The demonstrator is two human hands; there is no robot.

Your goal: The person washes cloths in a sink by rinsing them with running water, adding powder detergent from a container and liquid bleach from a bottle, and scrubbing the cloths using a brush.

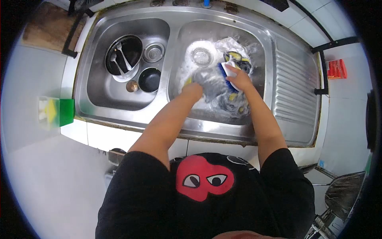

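Note:
In the right basin of the sink, a soapy grey, black and yellow cloth (227, 97) lies spread and bunched among suds. My right hand (241, 79) is closed around a scrub brush (228, 71) with a white back and blue bristles, which rests against the cloth. At the cloth's left end, my left hand (192, 91) is closed on the fabric, with its fingers mostly hidden. A whitish, foam-covered piece of the fabric (229, 43) sits toward the back of the basin.
The left basin (101, 93) holds a dark pan (131, 47) with spoons in it, a small black pot (150, 79) and a small brownish cup (132, 86). A ribbed drainboard (296, 87) lies to the right. A green-and-yellow sponge pack (65, 112) stands left of the sink.

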